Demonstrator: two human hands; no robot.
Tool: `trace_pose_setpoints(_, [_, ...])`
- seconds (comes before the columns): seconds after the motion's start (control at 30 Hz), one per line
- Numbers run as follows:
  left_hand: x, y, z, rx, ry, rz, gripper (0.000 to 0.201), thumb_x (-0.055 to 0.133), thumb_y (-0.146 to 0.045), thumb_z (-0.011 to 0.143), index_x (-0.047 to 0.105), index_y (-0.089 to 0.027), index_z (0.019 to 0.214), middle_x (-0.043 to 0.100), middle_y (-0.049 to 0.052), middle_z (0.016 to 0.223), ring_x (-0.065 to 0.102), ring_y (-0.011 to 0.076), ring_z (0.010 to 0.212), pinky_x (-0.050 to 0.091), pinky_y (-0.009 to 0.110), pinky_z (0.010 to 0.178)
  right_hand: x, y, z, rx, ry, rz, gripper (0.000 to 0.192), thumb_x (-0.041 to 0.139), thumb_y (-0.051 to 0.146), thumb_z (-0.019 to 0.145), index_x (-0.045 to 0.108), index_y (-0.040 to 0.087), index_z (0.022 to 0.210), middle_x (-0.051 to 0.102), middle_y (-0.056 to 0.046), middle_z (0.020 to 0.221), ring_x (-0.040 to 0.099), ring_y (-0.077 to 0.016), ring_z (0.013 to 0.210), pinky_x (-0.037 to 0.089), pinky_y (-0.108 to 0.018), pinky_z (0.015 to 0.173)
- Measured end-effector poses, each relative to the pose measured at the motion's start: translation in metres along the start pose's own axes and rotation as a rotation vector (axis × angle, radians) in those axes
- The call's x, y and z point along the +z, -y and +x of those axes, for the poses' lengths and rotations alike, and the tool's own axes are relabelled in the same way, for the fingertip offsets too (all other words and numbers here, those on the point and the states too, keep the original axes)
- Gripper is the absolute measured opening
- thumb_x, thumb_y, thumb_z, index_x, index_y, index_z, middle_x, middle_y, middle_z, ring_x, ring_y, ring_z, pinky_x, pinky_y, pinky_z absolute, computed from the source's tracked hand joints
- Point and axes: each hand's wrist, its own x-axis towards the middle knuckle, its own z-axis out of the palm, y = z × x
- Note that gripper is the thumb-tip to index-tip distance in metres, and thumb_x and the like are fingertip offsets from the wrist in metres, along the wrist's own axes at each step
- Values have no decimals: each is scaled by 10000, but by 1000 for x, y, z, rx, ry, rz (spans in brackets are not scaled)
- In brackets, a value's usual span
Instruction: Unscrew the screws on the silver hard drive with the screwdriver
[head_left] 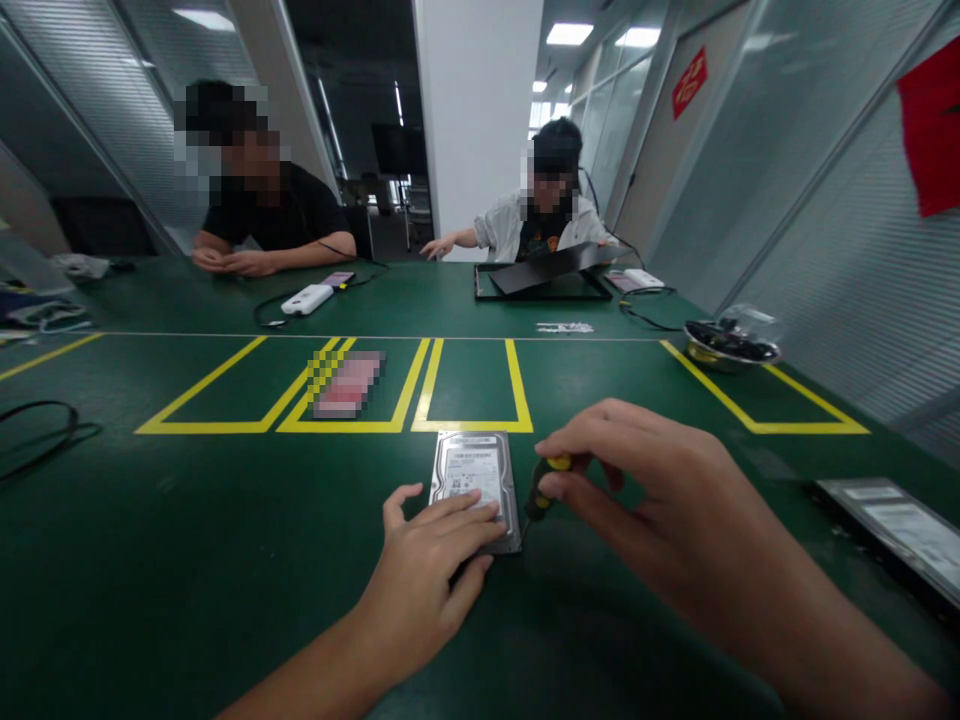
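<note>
Head view: hard drive (474, 465) lies under the left grip (435, 550)

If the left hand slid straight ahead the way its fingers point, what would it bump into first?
Most likely the screwdriver in the right hand, beside the hard drive that the left hand rests on, though one view leaves depth unclear.

Ceiling lights (570, 34) glow beside what seems a white pillar (480, 110).
</note>
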Motion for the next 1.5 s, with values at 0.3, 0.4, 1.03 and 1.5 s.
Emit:
trace_pose_setpoints(0.3, [-1,0,-1,-1,3,6,385,542,-158,896,608,-367,1213,669,-10,1274,570,281,1232,121,553,1040,0,3,-1,13,19,-17,100,615,135,876,643,225,909,626,11,907,576,-120,794,440,-236,661])
trace_pose_setpoints(0.4, [-2,0,0,10,-1,8,384,539,-156,894,616,-340,1223,676,11,1262,578,285,1219,135,548,1055,0,5,-1,-31,8,-27,191,556,65,867,643,218,940,641,8,921,589,-116,808,452,-234,696])
trace_pose_setpoints(1.03, [-2,-1,0,-9,2,-4,394,548,-144,891,619,-370,1206,678,-12,1258,579,287,1224,134,564,1042,0,4,-2,-11,5,-18,150,613,140,877,684,235,969,659,1,919,615,-119,786,480,-231,675])
trace_pose_setpoints(1.5, [-3,-1,0,2,-5,-9,381,554,-143,883,633,-345,1196,678,12,1260,585,293,1215,145,559,1051,3,5,-3,-56,-49,-64,199,542,109,877,652,198,1017,656,-38,968,604,-161,885,482,-288,787])
